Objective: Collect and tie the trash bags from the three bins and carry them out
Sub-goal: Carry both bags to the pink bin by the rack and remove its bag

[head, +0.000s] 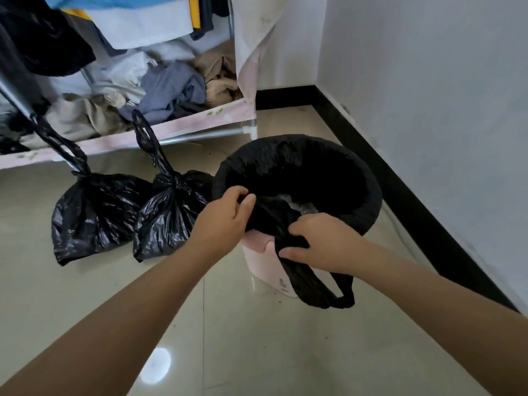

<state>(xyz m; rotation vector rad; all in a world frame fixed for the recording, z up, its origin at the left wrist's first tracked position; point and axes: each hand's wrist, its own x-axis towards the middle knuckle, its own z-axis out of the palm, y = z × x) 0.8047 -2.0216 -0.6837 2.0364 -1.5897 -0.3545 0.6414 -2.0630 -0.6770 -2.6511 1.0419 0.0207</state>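
A pink bin stands on the tiled floor near the wall, lined with a black trash bag stretched over its rim. My left hand pinches the bag's near edge at the rim. My right hand grips a bunched part of the same bag, and a handle loop hangs below it over the bin's front. Some pale trash shows inside the bin. Two tied black bags sit on the floor to the left, their handles sticking up.
An open fabric wardrobe with piled clothes and hanging garments stands behind the tied bags on a metal frame. A white wall with a black skirting board runs along the right. Bare tile floor lies in front.
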